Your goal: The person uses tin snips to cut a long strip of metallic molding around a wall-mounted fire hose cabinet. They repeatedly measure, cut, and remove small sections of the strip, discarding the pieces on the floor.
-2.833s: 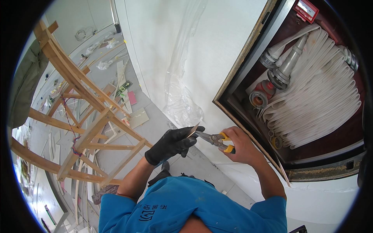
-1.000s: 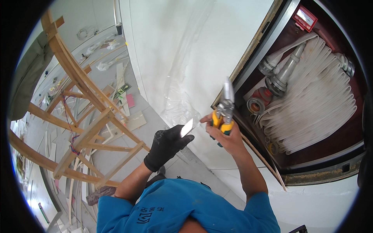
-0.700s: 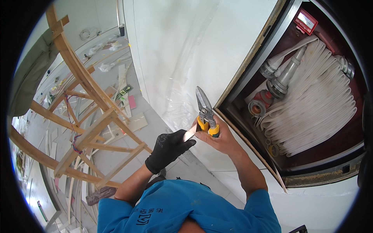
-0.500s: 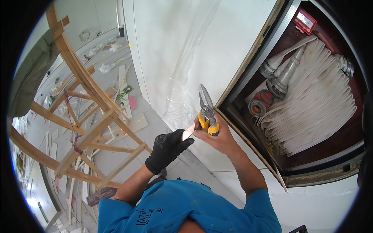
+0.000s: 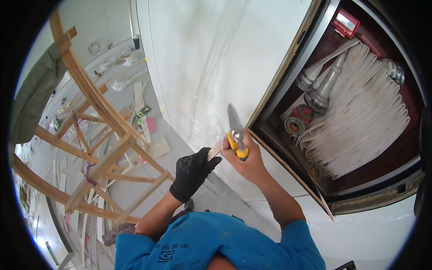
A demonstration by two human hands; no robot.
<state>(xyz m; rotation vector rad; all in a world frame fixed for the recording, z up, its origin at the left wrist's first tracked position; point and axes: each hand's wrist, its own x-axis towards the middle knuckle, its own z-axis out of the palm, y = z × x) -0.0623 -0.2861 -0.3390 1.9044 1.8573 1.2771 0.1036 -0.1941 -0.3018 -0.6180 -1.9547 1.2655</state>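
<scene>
My left hand (image 5: pixel 193 173), in a black glove, is closed on a narrow pale strip (image 5: pixel 215 150). The strip slants up from between thumb and fingers toward my right hand. My bare right hand (image 5: pixel 250 161) is wrapped round a pair of tin snips (image 5: pixel 234 120) with yellow and black handles. Their grey blades point upward and are smeared by motion. Thumb and fingertips of that hand are at the strip's upper end; whether they pinch it I cannot tell.
On the right, an open wall cabinet (image 5: pixel 330 191) holds a folded white fire hose (image 5: pixel 360 117) and metal couplings. A white wall panel (image 5: pixel 180 58) stands ahead. To the left is a wooden frame (image 5: pixel 105 157), above a floor (image 5: pixel 153 168) strewn with strips and scraps.
The snips have turned in my right hand and sit slightly lower, their handles now partly hidden by my fingers. The strip and both hands have shifted a little left.
</scene>
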